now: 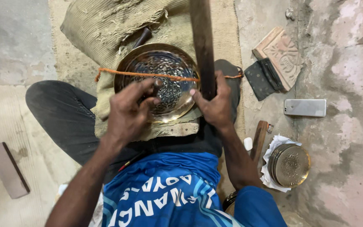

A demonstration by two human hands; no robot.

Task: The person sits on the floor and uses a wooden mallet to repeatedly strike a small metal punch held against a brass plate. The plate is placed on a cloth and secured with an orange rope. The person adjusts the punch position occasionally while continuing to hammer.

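Note:
A round engraved brass plate (148, 63) lies on a piece of burlap sacking (106, 25) across my lap, held down by an orange cord (122, 73) stretched over it. My left hand (129, 111) pinches a small metal punch (158, 84) upright on the plate's patterned middle. My right hand (215, 105) grips a long dark wooden stick (201, 38) that rises out of the top of the view, just right of the plate.
A stack of finished brass plates (290, 166) sits on white paper at the right. A phone (305, 107), a dark pouch (262, 77) and a carved stone tile (281, 54) lie on the floor. A flat brown block (7, 168) rests at left.

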